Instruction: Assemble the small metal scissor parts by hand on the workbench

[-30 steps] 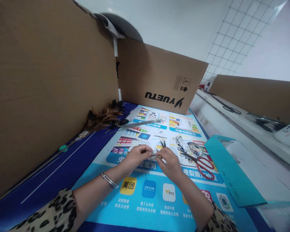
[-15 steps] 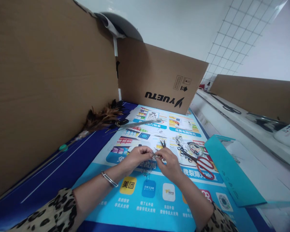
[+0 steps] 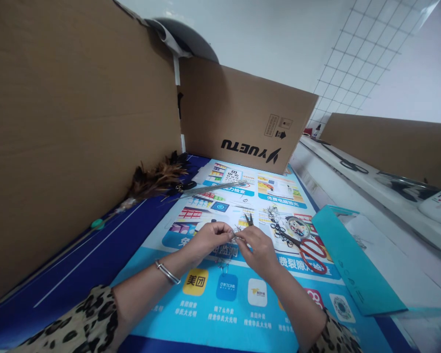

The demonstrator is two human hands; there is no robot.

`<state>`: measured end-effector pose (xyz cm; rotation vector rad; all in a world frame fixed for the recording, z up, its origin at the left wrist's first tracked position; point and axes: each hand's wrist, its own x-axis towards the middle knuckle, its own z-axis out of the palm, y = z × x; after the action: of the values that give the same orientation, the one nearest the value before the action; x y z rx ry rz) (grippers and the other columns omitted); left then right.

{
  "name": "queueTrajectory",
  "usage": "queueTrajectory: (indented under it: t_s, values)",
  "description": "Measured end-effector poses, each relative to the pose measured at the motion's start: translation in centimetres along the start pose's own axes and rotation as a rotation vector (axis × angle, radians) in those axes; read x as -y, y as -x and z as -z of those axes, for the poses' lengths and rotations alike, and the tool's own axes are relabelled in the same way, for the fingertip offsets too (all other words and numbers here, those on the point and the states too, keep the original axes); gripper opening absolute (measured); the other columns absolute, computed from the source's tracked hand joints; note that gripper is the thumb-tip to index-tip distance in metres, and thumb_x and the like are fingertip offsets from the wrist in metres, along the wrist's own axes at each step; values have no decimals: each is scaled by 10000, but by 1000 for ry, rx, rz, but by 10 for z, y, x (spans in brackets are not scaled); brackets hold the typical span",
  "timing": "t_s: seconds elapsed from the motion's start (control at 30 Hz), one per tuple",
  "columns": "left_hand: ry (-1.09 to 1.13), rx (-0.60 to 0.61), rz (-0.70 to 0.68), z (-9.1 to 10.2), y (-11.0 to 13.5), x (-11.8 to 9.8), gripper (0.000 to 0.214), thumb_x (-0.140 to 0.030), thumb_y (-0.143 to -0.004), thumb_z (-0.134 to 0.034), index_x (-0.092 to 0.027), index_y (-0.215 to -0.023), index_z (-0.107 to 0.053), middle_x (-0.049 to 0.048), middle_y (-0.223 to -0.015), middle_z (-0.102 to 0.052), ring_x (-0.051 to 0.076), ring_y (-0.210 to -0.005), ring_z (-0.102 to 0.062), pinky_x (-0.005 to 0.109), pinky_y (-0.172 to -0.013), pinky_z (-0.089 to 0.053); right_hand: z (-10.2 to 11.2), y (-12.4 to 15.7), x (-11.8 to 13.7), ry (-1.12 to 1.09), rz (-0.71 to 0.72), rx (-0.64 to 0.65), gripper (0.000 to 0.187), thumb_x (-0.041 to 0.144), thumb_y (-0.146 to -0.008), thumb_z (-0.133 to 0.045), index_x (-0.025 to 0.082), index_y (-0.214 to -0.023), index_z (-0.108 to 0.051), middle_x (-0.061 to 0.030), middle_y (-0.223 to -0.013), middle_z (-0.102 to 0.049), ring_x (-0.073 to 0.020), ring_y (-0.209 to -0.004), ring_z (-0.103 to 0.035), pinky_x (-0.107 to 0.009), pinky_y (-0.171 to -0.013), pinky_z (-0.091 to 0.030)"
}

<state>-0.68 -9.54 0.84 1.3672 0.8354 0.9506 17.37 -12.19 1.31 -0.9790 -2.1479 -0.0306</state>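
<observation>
My left hand [image 3: 212, 240] and my right hand [image 3: 257, 249] meet over the printed mat [image 3: 242, 338], fingertips almost touching. Both pinch a tiny silvery wire piece [image 3: 234, 236]; the fingers cover much of it, so its exact kind is unclear. Thin wire pieces [image 3: 224, 265] show just below the fingers. Behind my right hand, two dark pointed tool tips [image 3: 249, 219] stick out, spread apart. To its right lie scissors with red handles [image 3: 313, 255], beside several small black rings [image 3: 282, 235] and a round patterned disc [image 3: 297, 226].
Cardboard panels [image 3: 242, 113] stand at the left and back. A feather duster [image 3: 158, 176] lies along the left one. Farther back on the mat is a long metallic strip [image 3: 216, 188]. At right sit a teal folder [image 3: 356, 264] and a white ledge [image 3: 371, 174] with scissors [image 3: 353, 166].
Almost nothing differs. Both hands keep their pinch on the small wire piece, and the whole view has shifted very slightly.
</observation>
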Motion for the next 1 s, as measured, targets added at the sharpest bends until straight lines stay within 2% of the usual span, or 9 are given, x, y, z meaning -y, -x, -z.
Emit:
queueTrajectory:
  t_s: [0.17,0.37,0.67,1.0]
  values:
    - [-24,16,-6,-1,0,0,197,-327,-740,-598,-132,-768,-599,-4,-670,-547,104,-622,-463,228,-595,-345,1,1,0,98,51,3,174,184,-843,-509,182,-993,-597,-89,-882,-614,-206,-848,-556,-357,-753,-470]
    - [-67,30,3,-2,1,0,191,-326,-746,-582,-135,-747,-576,-23,-618,-486,86,-566,-399,211,-540,-304,1,0,1,80,-52,72,110,212,-864,-471,179,-850,-575,-66,-805,-576,-182,-801,-541,-312,-711,-454]
    - [-174,19,-50,-5,1,0,203,-342,-761,-538,-140,-749,-561,-36,-597,-442,82,-539,-362,200,-504,-279,-2,0,-1,145,-69,137,162,211,-898,-385,166,-851,-534,-75,-814,-538,-179,-782,-514,-293,-677,-439]
    - [-315,17,-107,-6,1,-3,154,-285,-763,-511,-146,-712,-554,-29,-618,-453,97,-576,-384,204,-529,-307,-1,-2,3,53,-68,-5,104,168,-873,-415,169,-904,-514,-116,-994,-520,-205,-948,-499,-338,-795,-456]
